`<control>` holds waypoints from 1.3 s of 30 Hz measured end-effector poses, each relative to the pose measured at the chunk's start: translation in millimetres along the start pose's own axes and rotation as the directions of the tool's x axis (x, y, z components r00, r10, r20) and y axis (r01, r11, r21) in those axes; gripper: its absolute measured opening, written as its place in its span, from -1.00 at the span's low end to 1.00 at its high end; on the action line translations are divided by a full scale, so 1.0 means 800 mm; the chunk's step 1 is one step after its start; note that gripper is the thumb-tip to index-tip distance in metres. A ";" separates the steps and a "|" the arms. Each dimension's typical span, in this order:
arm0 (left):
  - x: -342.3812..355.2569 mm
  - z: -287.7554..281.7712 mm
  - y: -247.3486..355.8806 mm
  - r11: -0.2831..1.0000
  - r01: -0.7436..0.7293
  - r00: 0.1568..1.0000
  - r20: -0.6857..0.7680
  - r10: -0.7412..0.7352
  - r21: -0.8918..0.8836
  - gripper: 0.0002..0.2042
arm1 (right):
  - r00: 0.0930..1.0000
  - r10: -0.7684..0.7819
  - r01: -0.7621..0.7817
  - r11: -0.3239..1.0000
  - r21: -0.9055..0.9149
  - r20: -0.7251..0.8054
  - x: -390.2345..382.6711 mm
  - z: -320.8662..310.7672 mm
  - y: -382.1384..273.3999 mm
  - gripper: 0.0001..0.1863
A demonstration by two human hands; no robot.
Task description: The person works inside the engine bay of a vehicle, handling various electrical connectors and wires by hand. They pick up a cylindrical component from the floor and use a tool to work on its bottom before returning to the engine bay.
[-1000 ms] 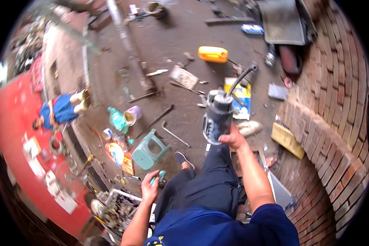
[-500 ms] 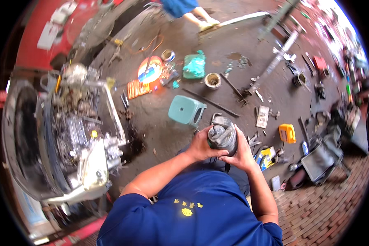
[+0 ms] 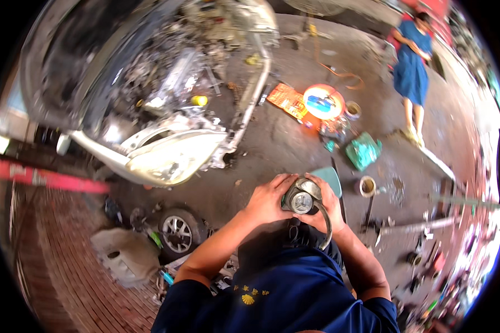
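Both of my hands hold a dark, grimy cylindrical car part (image 3: 302, 202) in front of my body. Its end bears a round metallic cap with a slotted mark, and a curved tube or strap loops down from its right side. My left hand (image 3: 268, 201) wraps the left side, fingers over the top edge. Closed around the opposite side is my right hand (image 3: 328, 202), partly behind the loop. The exact kind of part is unclear. Just beyond my right hand, a teal plastic stool (image 3: 329, 177) is partly covered by the fingers.
At the left stands a car front with its engine bay exposed and a pale headlight (image 3: 186, 155). A wheel (image 3: 178, 232) lies near my left forearm. Farther off are a green bag (image 3: 364, 151), a can (image 3: 366, 186) and an orange-rimmed basin (image 3: 323, 102). Another person (image 3: 413, 61) stands far right.
My view has swung left, so the car now sits nearer and the stool lies farther right. The held part has tilted, turning its round cap toward me. Both hands keep hold of it.
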State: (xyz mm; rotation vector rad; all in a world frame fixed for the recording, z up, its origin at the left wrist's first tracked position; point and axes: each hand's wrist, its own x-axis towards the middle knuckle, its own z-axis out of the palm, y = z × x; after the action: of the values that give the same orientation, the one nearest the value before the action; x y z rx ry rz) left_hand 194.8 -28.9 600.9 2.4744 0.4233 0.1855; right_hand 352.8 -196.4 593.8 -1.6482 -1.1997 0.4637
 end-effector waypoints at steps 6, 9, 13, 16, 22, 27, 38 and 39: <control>-0.067 -0.029 -0.067 0.947 0.219 0.909 -0.302 -0.286 -0.236 -0.11 | 0.981 -0.109 0.088 0.987 0.137 0.158 0.113 0.090 -0.007 0.05; -0.072 -0.027 -0.108 0.898 0.134 0.851 -0.416 -0.321 -0.419 -0.25 | 0.929 -0.254 0.202 0.958 0.206 0.268 0.176 0.114 0.002 0.05; -0.011 -0.039 -0.160 0.735 0.093 0.694 -0.486 -0.532 -0.671 -0.48 | 0.860 -0.427 0.353 0.894 0.277 0.280 0.277 0.128 0.026 0.03; 0.085 -0.049 -0.221 0.737 0.245 0.550 -0.536 -0.641 -0.630 -0.63 | 0.816 -0.495 0.421 0.863 0.280 0.299 0.366 0.120 0.056 -0.07; 0.270 -0.109 -0.319 0.764 0.400 0.657 -0.422 -0.624 -0.507 -0.66 | 0.865 -0.428 0.384 0.901 0.203 0.262 0.536 0.093 0.125 -0.10; 0.360 -0.158 -0.370 0.659 0.464 0.540 -0.400 -0.740 -0.592 -0.58 | 0.856 -0.409 0.348 0.908 0.233 0.317 0.665 0.086 0.131 -0.14; 0.408 -0.260 -0.493 0.702 0.281 0.461 -0.549 -0.697 -0.654 -0.67 | 0.831 -0.380 0.285 0.918 0.276 0.407 0.823 0.164 0.099 0.04; 0.414 -0.273 -0.504 0.679 0.304 0.433 -0.539 -0.723 -0.668 -0.67 | 0.827 -0.353 0.260 0.930 0.259 0.437 0.838 0.172 0.095 0.06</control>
State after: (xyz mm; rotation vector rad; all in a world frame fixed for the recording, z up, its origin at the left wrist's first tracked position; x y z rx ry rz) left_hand 352.3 512.0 546.0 1.5012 1.3475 0.9950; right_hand 575.9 454.2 627.7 -1.1725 -1.6988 0.7813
